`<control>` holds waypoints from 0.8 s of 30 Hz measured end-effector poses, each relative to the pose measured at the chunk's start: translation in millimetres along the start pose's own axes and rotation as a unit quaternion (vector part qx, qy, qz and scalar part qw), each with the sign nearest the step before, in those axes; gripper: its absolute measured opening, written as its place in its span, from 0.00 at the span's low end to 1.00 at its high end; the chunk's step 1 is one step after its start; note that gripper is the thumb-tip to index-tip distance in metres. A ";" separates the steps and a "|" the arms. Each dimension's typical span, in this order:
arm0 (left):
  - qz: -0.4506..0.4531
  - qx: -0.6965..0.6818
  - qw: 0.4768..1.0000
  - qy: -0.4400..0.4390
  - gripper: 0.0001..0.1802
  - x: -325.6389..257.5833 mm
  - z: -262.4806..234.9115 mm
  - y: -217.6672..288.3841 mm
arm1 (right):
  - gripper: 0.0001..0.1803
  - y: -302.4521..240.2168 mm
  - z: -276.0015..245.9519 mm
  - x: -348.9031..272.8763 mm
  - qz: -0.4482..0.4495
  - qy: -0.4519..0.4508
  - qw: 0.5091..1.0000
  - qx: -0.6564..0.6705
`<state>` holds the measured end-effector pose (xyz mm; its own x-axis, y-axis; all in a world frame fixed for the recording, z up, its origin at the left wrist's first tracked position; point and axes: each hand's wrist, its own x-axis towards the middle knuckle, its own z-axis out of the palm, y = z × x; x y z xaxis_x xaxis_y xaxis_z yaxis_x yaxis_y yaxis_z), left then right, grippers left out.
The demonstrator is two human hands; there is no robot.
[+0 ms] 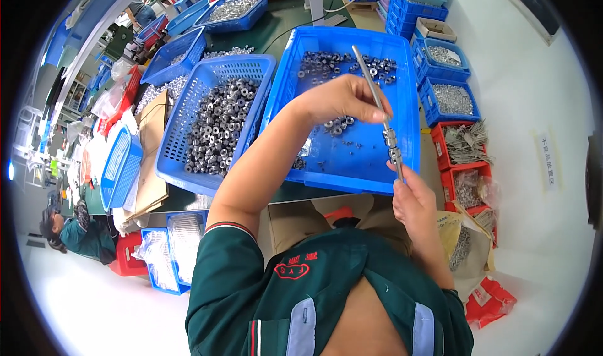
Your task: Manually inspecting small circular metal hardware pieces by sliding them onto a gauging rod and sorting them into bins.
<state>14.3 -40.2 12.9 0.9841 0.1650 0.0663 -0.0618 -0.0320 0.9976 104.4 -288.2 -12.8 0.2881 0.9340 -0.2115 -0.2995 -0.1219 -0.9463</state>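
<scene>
Two hands (342, 98) — one rod (377, 104) — two nuts (392, 145).

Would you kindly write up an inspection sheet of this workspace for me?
Surface: dark green bench, mostly covered by bins.
Job's things: thin metal rod with small nuts threaded on; solid blue tray of loose nuts beneath.
Clutter: blue mesh basket heaped with nuts; red bins on the right; cardboard.
Grips: left hand pinches the rod mid-length; right hand holds its lower end.
Cables: a grey cable near the post at top.
Surroundings: another person at lower left; white floor.
</scene>
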 end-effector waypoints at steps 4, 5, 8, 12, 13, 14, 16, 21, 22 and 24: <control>-0.039 0.137 0.989 -0.039 0.19 -10.3 -16.5 9.7 | 0.20 4.3 -4.9 -0.4 -0.001 -0.004 1.000 0.016; -0.036 0.213 0.976 0.004 0.18 -12.3 -30.8 4.1 | 0.20 4.2 -4.2 -1.2 -0.001 -0.007 1.000 0.016; -0.156 0.501 0.825 0.207 0.11 -12.4 -59.4 -26.6 | 0.19 3.4 -4.2 0.4 0.002 0.001 1.000 0.024; -0.275 0.582 0.757 0.112 0.14 -11.0 -73.1 -52.7 | 0.20 5.9 -3.3 2.7 -0.010 0.009 1.000 0.015; -0.287 0.589 0.748 0.109 0.14 -8.4 -73.5 -59.2 | 0.20 6.3 -3.5 2.4 -0.014 0.009 1.000 0.012; -0.296 0.595 0.740 0.102 0.15 -4.1 -75.7 -69.5 | 0.20 7.3 -4.3 2.7 -0.014 0.010 1.000 0.012; -0.284 0.599 0.738 0.126 0.13 -4.9 -81.3 -82.7 | 0.20 8.2 -2.6 2.1 -0.016 0.007 1.000 0.016; -0.361 0.527 0.761 0.110 0.09 6.5 -70.9 -76.2 | 0.19 9.0 -7.8 -0.1 -0.013 -0.009 0.999 0.033; -0.386 0.505 0.763 0.117 0.09 7.6 -71.3 -75.8 | 0.19 9.2 -8.2 -0.4 -0.014 -0.011 0.999 0.034; -0.363 0.511 0.768 0.132 0.08 1.6 -87.0 -87.0 | 0.19 9.8 -7.4 0.7 -0.017 -0.019 0.999 0.033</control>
<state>6.7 48.6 -71.9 0.6214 0.6943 -0.3631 0.7826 -0.5720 0.2456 108.4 -291.2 -24.0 0.2640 0.9496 -0.1693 -0.3499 -0.0693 -0.9342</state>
